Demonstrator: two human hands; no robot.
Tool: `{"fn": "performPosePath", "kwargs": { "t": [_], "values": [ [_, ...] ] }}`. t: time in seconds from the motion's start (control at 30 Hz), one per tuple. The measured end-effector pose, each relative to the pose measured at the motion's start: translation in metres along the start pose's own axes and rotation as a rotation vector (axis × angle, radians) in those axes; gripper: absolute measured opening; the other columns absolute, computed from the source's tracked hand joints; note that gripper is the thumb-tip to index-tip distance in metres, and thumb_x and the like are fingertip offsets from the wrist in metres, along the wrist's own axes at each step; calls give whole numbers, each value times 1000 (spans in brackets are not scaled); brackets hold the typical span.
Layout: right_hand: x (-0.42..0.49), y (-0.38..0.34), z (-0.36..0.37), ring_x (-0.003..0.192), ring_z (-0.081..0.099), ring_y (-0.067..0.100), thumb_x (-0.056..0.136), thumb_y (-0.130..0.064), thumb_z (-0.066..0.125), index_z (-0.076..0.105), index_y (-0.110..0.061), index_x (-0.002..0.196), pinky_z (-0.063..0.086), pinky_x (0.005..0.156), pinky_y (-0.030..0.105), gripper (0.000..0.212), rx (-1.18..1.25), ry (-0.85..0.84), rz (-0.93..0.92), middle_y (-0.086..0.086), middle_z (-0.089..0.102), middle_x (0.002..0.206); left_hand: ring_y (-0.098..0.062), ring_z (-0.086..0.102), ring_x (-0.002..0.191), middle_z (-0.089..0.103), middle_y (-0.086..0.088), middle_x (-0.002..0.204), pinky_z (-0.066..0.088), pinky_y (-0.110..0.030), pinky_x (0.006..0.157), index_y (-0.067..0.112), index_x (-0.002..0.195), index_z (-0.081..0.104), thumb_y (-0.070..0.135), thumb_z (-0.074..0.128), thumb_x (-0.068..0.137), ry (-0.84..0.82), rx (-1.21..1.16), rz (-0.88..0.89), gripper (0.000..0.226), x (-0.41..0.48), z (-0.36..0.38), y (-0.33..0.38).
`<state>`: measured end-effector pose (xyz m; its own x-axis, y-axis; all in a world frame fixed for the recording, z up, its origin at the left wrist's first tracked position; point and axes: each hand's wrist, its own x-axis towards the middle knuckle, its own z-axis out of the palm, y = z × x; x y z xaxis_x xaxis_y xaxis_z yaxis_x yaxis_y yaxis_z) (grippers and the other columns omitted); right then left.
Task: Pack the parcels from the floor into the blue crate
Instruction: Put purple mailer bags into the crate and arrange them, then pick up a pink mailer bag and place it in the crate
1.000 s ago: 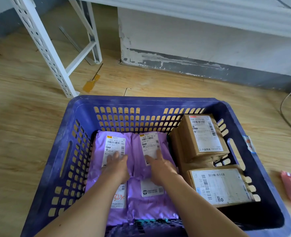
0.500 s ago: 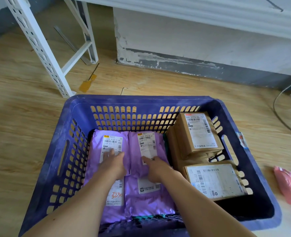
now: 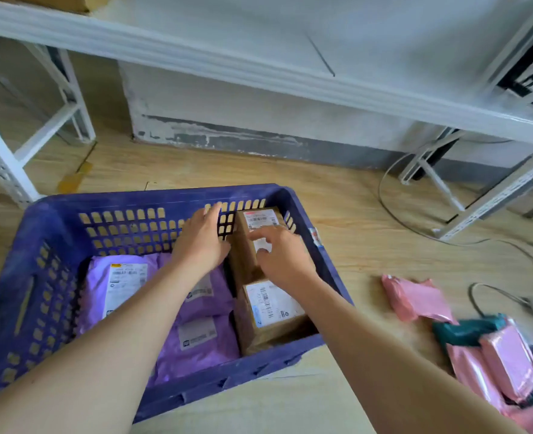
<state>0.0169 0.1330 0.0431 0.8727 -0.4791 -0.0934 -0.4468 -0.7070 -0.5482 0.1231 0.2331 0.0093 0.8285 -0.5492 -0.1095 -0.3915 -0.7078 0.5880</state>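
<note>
Reading the white shipping labels, we make out barcodes but no legible words, since blur smears them. Our left hand [image 3: 201,242] reaches flat, fingers straight and holding nothing, just left of the far cardboard box [image 3: 258,217] in the blue crate's [image 3: 152,195] far right corner. Our right hand [image 3: 285,258] lies on that box's top with fingers bent; whether they grip we cannot tell. A near cardboard box [image 3: 271,311] sits along the right wall, long axis near-to-far, label up. Purple mailers [image 3: 118,286] lie flat at the left. Pink parcels [image 3: 415,297] and a teal parcel [image 3: 465,333] lie on the floor right of the crate.
</note>
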Motion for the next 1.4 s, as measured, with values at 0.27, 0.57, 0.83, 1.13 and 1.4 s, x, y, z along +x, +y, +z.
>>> {"fn": "performPosePath", "kwargs": {
  "t": [0.27,0.57,0.83,1.13,1.4],
  "values": [
    [-56,58,-81,112,55,18,86,-5,50,64,-22,115,38,77,20,37,-56,145,146,-2,58,128,-25,35,134,31,-5,149,38,-41,104,19,149,22,17,59,88,-9,9,320,72,-26,19,109],
    [-127,141,-150,106,59,16,86,-5,51,66,-24,111,43,83,21,35,-61,235,335,-4,65,118,-23,33,135,26,-3,150,36,-38,105,24,146,26,16,55,87,-136,100,513,66,-61,68,207],
    [-192,223,-192,99,59,12,84,-1,49,69,-19,109,43,86,19,36,8,354,539,-3,66,119,-24,35,133,30,-1,147,36,-35,104,23,142,34,21,53,88,-287,152,677,57,-96,140,275],
    [-257,315,-187,117,54,20,90,-6,47,67,-19,115,40,90,22,35,134,417,751,-2,60,130,-24,37,131,36,-3,144,36,-33,103,21,138,39,22,55,86,-457,194,771,55,-133,240,322],
    [-296,397,-156,113,58,13,84,-2,53,69,-20,112,41,92,20,37,292,510,899,-3,65,121,-19,31,136,33,0,146,29,-34,111,25,145,29,31,59,86,-570,246,875,66,-161,309,343]
  ]
}}
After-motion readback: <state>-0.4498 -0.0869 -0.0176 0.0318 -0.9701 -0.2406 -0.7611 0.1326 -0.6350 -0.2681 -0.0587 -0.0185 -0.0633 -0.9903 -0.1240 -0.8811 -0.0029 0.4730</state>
